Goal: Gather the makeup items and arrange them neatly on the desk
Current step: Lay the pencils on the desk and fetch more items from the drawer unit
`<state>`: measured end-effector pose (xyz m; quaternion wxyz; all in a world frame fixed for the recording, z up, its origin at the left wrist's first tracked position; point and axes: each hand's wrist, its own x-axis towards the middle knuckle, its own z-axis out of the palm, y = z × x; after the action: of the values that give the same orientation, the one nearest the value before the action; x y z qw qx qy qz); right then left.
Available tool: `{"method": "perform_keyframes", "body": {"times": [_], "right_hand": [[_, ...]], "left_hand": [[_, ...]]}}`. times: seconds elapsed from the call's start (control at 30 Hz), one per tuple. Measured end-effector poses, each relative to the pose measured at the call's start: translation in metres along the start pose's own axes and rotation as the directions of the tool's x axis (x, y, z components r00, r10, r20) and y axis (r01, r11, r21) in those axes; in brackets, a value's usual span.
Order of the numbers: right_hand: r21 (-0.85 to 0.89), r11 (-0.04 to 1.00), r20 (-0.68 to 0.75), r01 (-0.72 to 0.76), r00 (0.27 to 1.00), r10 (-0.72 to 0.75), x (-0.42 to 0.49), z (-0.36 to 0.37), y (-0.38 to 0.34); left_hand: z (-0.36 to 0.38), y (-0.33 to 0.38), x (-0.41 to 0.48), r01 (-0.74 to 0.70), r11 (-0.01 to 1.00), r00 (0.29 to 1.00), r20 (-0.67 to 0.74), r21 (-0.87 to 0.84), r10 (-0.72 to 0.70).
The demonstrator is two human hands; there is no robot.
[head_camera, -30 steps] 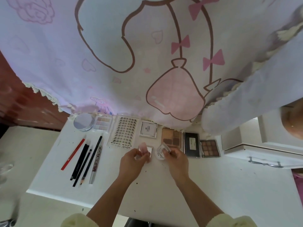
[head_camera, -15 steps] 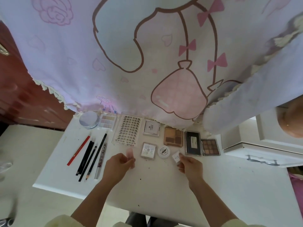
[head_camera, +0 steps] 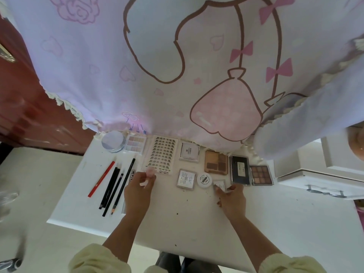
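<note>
On the white bench (head_camera: 197, 223), the left hand (head_camera: 137, 192) pinches a small pink item (head_camera: 150, 172) at the lash card's (head_camera: 162, 154) near edge. The right hand (head_camera: 232, 198) grips a small clear case (head_camera: 219, 183) beside the round jar (head_camera: 204, 179).

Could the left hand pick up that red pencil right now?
Probably not straight away: the left hand pinches a small pink item. The red pencil lies uncovered nearby, beyond the black pencils.
</note>
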<state>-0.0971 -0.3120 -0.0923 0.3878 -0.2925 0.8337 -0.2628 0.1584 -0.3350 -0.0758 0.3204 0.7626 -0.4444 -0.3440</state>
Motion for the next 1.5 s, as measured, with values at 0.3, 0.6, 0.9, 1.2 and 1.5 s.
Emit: {"method": "perform_keyframes", "body": {"times": [0.3,0.6,0.9,1.2,1.5], "right_hand": [[0.002,1.000,-0.003,0.030,1.000,-0.030,-0.009,0.003,0.002],[0.033,0.978,-0.070,0.206,0.977,-0.204,-0.040,0.006,-0.019],[-0.077,0.875,0.204,0.479,0.866,-0.456,-0.077,0.033,-0.047],[-0.201,0.529,0.668,0.824,0.510,-0.542,-0.132,0.082,-0.056],[-0.006,0.203,0.862,0.979,0.108,-0.496,-0.249,0.130,-0.044]], "left_hand": [[-0.003,-0.010,0.000,-0.018,0.999,1.000,0.021,-0.029,0.019],[-0.011,-0.022,0.002,-0.036,0.999,0.993,0.113,-0.014,0.037],[-0.043,-0.018,-0.020,-0.057,0.998,0.996,0.071,-0.011,0.057],[-0.100,-0.048,-0.110,0.084,0.995,0.990,-0.115,0.045,-0.078],[-0.182,-0.105,-0.226,0.296,0.955,0.882,-0.387,0.012,-0.268]]}}
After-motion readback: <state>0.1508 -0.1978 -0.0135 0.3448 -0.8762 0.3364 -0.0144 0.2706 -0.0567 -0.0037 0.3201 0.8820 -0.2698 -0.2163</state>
